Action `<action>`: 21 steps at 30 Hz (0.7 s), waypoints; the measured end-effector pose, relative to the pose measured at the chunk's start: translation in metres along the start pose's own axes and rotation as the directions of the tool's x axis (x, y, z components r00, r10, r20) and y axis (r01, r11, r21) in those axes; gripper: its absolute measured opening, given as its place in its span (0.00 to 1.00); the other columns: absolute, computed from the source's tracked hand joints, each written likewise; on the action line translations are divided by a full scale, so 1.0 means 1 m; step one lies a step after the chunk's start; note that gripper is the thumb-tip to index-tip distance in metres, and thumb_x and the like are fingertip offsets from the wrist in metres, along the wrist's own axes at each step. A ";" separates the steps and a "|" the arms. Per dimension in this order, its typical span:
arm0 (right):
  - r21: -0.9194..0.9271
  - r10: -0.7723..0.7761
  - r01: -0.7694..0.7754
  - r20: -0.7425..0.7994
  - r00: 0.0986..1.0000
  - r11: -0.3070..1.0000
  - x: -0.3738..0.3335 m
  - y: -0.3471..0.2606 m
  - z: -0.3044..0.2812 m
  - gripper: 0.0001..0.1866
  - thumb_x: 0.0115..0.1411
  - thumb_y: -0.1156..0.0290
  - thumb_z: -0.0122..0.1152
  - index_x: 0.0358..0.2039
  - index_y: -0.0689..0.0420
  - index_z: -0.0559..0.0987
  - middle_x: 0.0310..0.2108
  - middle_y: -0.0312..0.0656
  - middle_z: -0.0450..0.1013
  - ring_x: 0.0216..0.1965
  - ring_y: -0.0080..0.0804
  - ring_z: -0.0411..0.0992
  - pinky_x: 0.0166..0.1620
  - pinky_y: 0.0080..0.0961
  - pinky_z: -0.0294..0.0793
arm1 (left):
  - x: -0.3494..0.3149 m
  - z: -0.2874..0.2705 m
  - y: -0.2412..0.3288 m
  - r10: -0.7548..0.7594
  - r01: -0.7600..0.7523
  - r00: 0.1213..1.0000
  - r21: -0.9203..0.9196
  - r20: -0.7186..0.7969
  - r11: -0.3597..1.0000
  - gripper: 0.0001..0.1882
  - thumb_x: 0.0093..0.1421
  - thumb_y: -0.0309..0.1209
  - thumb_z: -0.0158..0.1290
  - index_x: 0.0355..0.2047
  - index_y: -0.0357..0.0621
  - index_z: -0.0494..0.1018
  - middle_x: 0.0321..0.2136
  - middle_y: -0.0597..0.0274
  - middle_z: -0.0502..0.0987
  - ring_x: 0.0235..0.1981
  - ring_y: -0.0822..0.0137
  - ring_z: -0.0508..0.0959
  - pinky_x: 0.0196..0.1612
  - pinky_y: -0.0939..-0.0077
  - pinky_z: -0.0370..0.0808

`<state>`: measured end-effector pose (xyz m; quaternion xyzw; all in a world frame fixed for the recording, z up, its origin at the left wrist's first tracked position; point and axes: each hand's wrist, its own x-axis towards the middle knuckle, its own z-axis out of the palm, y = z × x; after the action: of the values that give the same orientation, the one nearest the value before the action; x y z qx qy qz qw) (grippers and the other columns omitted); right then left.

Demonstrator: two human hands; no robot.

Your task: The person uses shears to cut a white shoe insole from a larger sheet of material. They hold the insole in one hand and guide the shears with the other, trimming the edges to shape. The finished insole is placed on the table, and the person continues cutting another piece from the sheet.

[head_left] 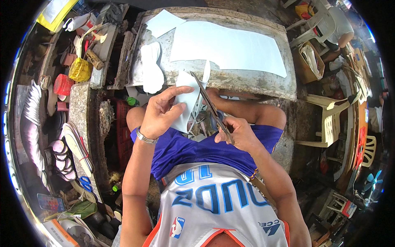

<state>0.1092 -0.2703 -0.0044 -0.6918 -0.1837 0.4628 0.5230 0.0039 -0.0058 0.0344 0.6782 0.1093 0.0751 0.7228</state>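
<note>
White piece (188, 108) is up in the air at the near edge of the counter (255, 84). Left hand (163, 112) has it in a narrow pinch grip; right hand (241, 133) is wrapped around the scissors (212, 108). I'd guess it's light, thin and bendy, maybe slick, and would crease if squeezed, so hold the edge away from the blades. Cardboard box (320, 69) off right has whitish stuff (307, 56) in it; can't tell what's in the red crate (122, 136).
</note>
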 end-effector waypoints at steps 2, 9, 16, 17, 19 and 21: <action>0.037 -0.004 0.004 0.012 1.000 0.999 0.000 0.002 -0.001 0.24 0.48 0.56 0.86 0.27 0.60 0.79 0.22 0.29 0.70 0.25 0.16 0.64 0.28 0.21 0.64 | 0.000 -0.003 0.001 -0.022 0.022 0.999 -0.005 0.023 1.000 0.23 0.62 0.17 0.53 0.58 0.36 0.78 0.49 0.63 0.80 0.42 0.78 0.78 0.47 0.80 0.76; -0.082 -0.057 0.058 0.007 0.998 0.995 -0.001 0.010 -0.012 0.26 0.47 0.53 0.86 0.25 0.60 0.79 0.21 0.31 0.69 0.24 0.18 0.64 0.27 0.24 0.63 | 0.002 -0.011 0.009 -0.051 0.049 0.994 0.022 0.096 0.999 0.23 0.61 0.17 0.52 0.57 0.35 0.78 0.49 0.62 0.81 0.45 0.75 0.80 0.53 0.76 0.77; -0.153 0.007 -0.002 0.034 0.999 0.988 -0.005 0.007 -0.023 0.28 0.46 0.50 0.86 0.24 0.61 0.78 0.19 0.30 0.66 0.23 0.18 0.63 0.25 0.25 0.61 | 0.004 -0.020 0.012 -0.099 0.090 0.982 0.061 0.164 0.994 0.22 0.60 0.17 0.52 0.56 0.35 0.79 0.49 0.60 0.81 0.47 0.73 0.80 0.54 0.76 0.77; -0.135 0.025 -0.018 0.050 0.998 0.991 -0.006 0.006 -0.024 0.29 0.46 0.50 0.86 0.24 0.61 0.78 0.19 0.30 0.66 0.23 0.18 0.62 0.25 0.25 0.60 | 0.005 -0.021 0.011 -0.092 0.083 0.981 0.058 0.170 0.995 0.22 0.60 0.17 0.52 0.55 0.35 0.79 0.49 0.61 0.81 0.47 0.73 0.80 0.54 0.76 0.77; -0.151 0.011 -0.004 0.046 0.999 0.989 -0.007 0.006 -0.025 0.28 0.46 0.51 0.86 0.24 0.61 0.78 0.19 0.29 0.65 0.23 0.17 0.62 0.25 0.24 0.60 | 0.006 -0.022 0.010 -0.071 0.063 0.981 0.050 0.183 0.997 0.22 0.59 0.17 0.52 0.55 0.35 0.79 0.48 0.61 0.82 0.46 0.73 0.81 0.53 0.76 0.77; -0.202 -0.014 0.026 0.062 0.998 0.979 -0.008 0.005 -0.028 0.26 0.48 0.54 0.85 0.25 0.60 0.77 0.20 0.30 0.69 0.23 0.16 0.64 0.25 0.22 0.61 | 0.007 -0.022 0.009 -0.036 0.024 0.982 0.067 0.183 0.997 0.22 0.59 0.17 0.51 0.54 0.35 0.79 0.47 0.61 0.82 0.45 0.74 0.81 0.52 0.76 0.78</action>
<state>0.1271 -0.2939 -0.0043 -0.7254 -0.2525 0.4568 0.4488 0.0049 0.0172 0.0415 0.7035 0.0547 -0.0023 0.7086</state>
